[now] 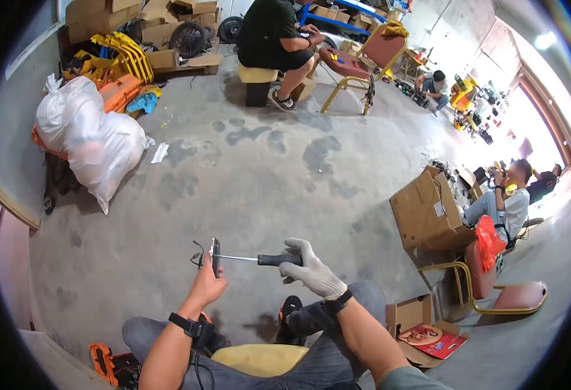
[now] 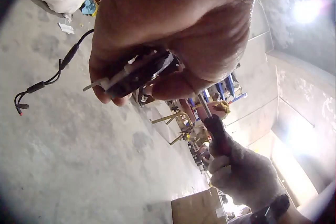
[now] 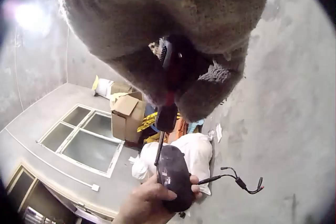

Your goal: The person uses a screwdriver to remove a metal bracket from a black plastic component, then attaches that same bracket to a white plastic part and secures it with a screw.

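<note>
My bare left hand point(image 1: 207, 286) grips a small dark oval part point(image 3: 175, 178), held on edge in the head view. A black cable point(image 2: 64, 62) with split ends hangs from it. My right hand point(image 1: 315, 270), in a whitish knit glove, holds a screwdriver by its black handle point(image 1: 279, 260). The metal shaft point(image 1: 237, 259) points left and its tip meets or lies close against the part; exact contact cannot be told. In the left wrist view the gloved hand point(image 2: 245, 176) is beyond the left one.
A yellow seat point(image 1: 259, 359) is between my legs. An open box with a red sheet point(image 1: 432, 340) lies at right, near a tipped chair point(image 1: 519, 296) and a large carton point(image 1: 428, 211). White sacks point(image 1: 106, 146) stand at left. Several people sit or crouch farther off.
</note>
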The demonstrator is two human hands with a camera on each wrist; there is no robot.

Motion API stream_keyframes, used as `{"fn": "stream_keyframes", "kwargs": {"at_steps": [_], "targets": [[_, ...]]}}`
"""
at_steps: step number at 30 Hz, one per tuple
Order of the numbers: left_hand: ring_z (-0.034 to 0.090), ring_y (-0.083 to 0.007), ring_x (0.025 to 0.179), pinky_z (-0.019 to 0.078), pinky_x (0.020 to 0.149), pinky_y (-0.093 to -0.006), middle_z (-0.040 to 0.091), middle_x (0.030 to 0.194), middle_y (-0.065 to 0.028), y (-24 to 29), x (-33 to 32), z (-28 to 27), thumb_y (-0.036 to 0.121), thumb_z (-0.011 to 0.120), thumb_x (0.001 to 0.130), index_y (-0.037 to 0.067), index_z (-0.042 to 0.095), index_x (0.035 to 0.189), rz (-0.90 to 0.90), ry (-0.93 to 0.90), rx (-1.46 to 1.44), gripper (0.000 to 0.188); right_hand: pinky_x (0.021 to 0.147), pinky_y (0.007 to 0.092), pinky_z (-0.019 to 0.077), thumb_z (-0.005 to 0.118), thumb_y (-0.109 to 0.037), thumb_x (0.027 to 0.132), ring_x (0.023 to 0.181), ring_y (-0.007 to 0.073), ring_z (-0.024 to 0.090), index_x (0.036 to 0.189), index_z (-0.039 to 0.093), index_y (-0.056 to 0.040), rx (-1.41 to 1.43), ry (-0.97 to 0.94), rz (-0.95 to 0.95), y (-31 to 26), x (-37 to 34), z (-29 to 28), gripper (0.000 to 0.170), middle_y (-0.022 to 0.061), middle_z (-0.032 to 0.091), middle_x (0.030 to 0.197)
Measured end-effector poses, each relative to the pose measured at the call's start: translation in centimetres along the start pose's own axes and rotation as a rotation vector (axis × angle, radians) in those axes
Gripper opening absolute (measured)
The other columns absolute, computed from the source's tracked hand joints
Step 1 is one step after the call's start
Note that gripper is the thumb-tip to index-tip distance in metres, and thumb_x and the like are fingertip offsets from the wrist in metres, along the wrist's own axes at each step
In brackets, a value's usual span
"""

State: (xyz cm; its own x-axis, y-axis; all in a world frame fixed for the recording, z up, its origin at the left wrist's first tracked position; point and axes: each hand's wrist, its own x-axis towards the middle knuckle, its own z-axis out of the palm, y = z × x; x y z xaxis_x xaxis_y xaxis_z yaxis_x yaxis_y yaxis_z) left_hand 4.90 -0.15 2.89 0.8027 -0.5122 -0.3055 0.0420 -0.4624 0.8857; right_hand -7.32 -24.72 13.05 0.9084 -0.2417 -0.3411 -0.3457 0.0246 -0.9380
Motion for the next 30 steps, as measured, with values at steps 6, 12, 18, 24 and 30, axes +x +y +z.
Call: {"fn": "stream_keyframes", "kwargs": {"at_steps": [6,12,18,24,30], "targets": [[0.061,-0.0213,0.086,0.0522,0.075,-0.037,0.059,0.101,-0.0084,0.2,-0.3,-0.9,0.004,0.061,0.081,0.004,0.023,0.151,-0.075,-0.05,0.034,0.08,0.066,0.0289,0.0539,0.064,-0.014,0.095,0.08,0.0141,0.065,0.137,0.035,0.0036,-0.008,-0.066,0.096,0.5,0.5,-0.9,0.055,0.0108,0.063,0.1],[0.061,-0.0235,0.091,0.0513,0.081,-0.0375,0.059,0.102,-0.0107,-0.1,0.0,-0.4,0.005,0.06,0.079,0.005,0.021,0.154,-0.115,-0.05,-0.003,0.084,0.063,0.0252,0.0514,0.063,-0.022,0.095,0.081,0.0134,0.066,0.138,0.036,0.0018,-0.121,0.028,-0.077,0.6,0.1,0.1,0.056,0.0113,0.064,0.095],[0.062,-0.0245,0.093,0.0508,0.085,-0.0383,0.06,0.102,-0.0115,-0.3,0.1,-0.5,0.006,0.06,0.079,0.004,0.021,0.153,-0.112,-0.069,0.029,0.084,0.076,0.0305,0.0587,0.065,-0.015,0.093,0.087,0.0181,0.066,0.14,0.033,0.0019,-0.028,-0.104,0.273,-0.5,0.8,-1.2,0.06,0.0179,0.057,0.12],[0.061,-0.0222,0.095,0.0504,0.086,-0.0367,0.061,0.105,-0.0101,0.6,-0.2,-0.8,0.007,0.063,0.082,-0.002,0.021,0.152,-0.115,-0.086,0.034,0.081,0.064,0.0287,0.0553,0.063,-0.019,0.095,0.076,0.014,0.064,0.139,0.034,0.0047,-0.105,0.019,-0.11,1.1,0.5,0.0,0.057,0.0156,0.06,0.111],[0.064,-0.0273,0.095,0.0505,0.086,-0.0388,0.064,0.104,-0.0125,0.0,-0.3,-0.6,0.011,0.063,0.08,0.0,0.022,0.153,-0.114,-0.079,0.056,0.084,0.075,0.0319,0.0597,0.069,-0.016,0.091,0.087,0.0196,0.067,0.143,0.032,0.0046,0.03,0.015,0.233,0.4,0.8,-0.3,0.067,0.0199,0.055,0.122]]}}
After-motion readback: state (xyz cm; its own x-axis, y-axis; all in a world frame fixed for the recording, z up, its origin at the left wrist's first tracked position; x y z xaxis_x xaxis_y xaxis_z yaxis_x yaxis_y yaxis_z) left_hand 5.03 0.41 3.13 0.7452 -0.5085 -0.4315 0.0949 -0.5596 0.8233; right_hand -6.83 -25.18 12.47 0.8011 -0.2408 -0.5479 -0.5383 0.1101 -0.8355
